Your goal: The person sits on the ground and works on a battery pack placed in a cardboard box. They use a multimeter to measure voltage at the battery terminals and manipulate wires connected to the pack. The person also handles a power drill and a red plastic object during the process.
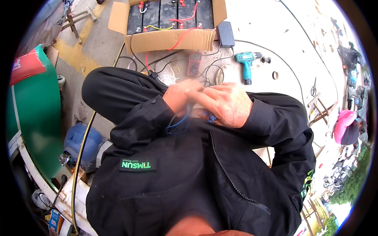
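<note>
My left hand (pixel 180 94) and my right hand (pixel 228 104) meet close to my chest, both in black sleeves. Their fingers pinch thin blue wires (pixel 177 125) that loop down below the hands. A small blue part (pixel 212 117) shows under my right hand's fingers. The spot where the hands meet is blurred, so the exact grip is unclear.
On the concrete floor ahead stands an open cardboard box (pixel 165 39) of black batteries (pixel 169 13) with red and yellow leads. Nearby lie a teal cordless drill (pixel 246 63), a red multimeter (pixel 194 63), a black adapter (pixel 225 33) and loose cables. A green panel (pixel 35 114) is at left.
</note>
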Motion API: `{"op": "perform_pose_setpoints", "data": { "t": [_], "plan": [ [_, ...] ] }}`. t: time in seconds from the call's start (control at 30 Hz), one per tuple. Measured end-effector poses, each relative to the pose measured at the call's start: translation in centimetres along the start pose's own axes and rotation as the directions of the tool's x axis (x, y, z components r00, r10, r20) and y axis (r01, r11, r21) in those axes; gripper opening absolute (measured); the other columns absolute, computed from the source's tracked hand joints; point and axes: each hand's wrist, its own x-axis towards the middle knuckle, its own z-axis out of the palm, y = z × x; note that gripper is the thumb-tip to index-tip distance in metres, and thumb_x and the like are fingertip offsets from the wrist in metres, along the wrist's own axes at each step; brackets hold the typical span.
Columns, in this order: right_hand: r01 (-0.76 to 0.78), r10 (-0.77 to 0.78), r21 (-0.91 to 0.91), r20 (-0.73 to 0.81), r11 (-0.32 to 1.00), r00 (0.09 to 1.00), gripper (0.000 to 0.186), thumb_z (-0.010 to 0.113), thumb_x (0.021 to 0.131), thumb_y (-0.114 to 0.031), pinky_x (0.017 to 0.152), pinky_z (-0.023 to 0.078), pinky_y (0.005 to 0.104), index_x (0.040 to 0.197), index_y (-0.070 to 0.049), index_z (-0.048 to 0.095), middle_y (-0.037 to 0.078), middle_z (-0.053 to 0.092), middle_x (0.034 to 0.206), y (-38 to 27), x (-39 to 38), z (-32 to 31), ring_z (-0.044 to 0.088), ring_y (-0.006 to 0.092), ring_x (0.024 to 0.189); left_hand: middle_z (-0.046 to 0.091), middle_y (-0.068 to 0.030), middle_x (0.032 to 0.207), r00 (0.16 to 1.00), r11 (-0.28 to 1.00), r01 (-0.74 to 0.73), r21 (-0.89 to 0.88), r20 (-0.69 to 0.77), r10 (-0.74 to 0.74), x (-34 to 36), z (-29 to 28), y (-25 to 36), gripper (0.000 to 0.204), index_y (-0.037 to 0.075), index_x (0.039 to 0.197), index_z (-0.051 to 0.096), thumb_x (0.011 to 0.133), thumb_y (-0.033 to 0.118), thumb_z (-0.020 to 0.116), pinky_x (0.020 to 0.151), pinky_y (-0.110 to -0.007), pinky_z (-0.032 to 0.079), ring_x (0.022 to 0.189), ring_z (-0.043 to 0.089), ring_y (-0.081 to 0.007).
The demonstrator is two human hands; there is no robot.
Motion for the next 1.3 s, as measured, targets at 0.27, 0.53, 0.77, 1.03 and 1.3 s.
{"op": "perform_pose_setpoints", "data": {
  "t": [0.27, 0.53, 0.77, 1.03, 1.3],
  "plan": [
    [-0.139, 0.129, -0.071, -0.13, 0.988, 0.983, 0.018, 0.066, 0.073, -0.013, 0.044, 0.047, 0.0384, 0.083, -0.005, 0.053, 0.007, 0.055, 0.065, -0.3, -1.8, 1.9, 0.06, 0.0246, 0.051, 0.061, -0.0173, 0.115, 0.98, 0.995, -0.09, 0.049, -0.176, 0.098, 0.5, 1.0, 1.1, 0.043, 0.001, 0.104, 0.063, 0.064, 0.015, 0.073, 0.087, -0.041, 0.05, 0.106, 0.059, -0.0378],
    [-0.038, 0.093, -0.46, 0.098, 0.887, 0.991, 0.034, 0.059, 0.076, -0.018, 0.07, 0.044, 0.0373, 0.102, 0.004, 0.062, 0.004, 0.059, 0.073, 1.5, -3.4, 3.0, 0.055, 0.0225, 0.083, 0.065, -0.0187, 0.114, 0.556, 0.934, 0.013, -0.357, -0.774, -0.303, -1.4, -1.9, -1.2, 0.013, -0.002, 0.106, 0.059, 0.093, 0.0, 0.058, 0.088, -0.036, 0.055, 0.096, 0.069, -0.0274],
    [-0.532, 0.699, -0.5, 0.239, 0.683, 0.674, 0.013, 0.059, 0.085, -0.007, 0.075, 0.055, 0.0373, 0.092, -0.002, 0.069, 0.014, 0.07, 0.095, 7.4, -6.1, 3.3, 0.069, 0.0267, 0.089, 0.058, -0.0325, 0.12, 0.683, 0.683, -0.506, -0.527, -0.729, -0.057, -5.2, -10.8, -5.0, 0.057, 0.001, 0.111, 0.054, 0.107, 0.045, 0.017, 0.094, -0.046, 0.054, 0.099, 0.068, -0.0355],
    [-0.856, 0.816, 0.17, 0.257, 0.489, 0.518, 0.038, 0.058, 0.094, -0.035, 0.079, 0.053, 0.0395, 0.106, 0.0, 0.066, 0.02, 0.069, 0.078, 17.0, 0.2, 20.2, 0.071, 0.03, 0.083, 0.063, -0.0309, 0.107, 0.856, 0.691, -0.284, -0.665, -0.501, -0.13, -2.8, -6.3, -4.1, 0.057, 0.001, 0.104, 0.053, 0.106, 0.047, 0.02, 0.096, -0.053, 0.049, 0.082, 0.07, -0.031],
    [-0.982, 0.981, -0.052, -0.046, 0.184, 0.186, 0.078, 0.07, 0.073, -0.064, 0.079, 0.055, 0.046, 0.106, 0.006, 0.064, 0.023, 0.069, 0.095, 17.1, 5.7, 24.8, 0.069, 0.0368, 0.094, 0.063, -0.0283, 0.11, 0.694, 0.535, -0.468, -0.703, -0.667, -0.269, -4.4, -7.8, -5.3, 0.061, 0.002, 0.105, 0.053, 0.106, 0.047, 0.013, 0.101, -0.055, 0.045, 0.081, 0.069, -0.0302]
  ]
}}
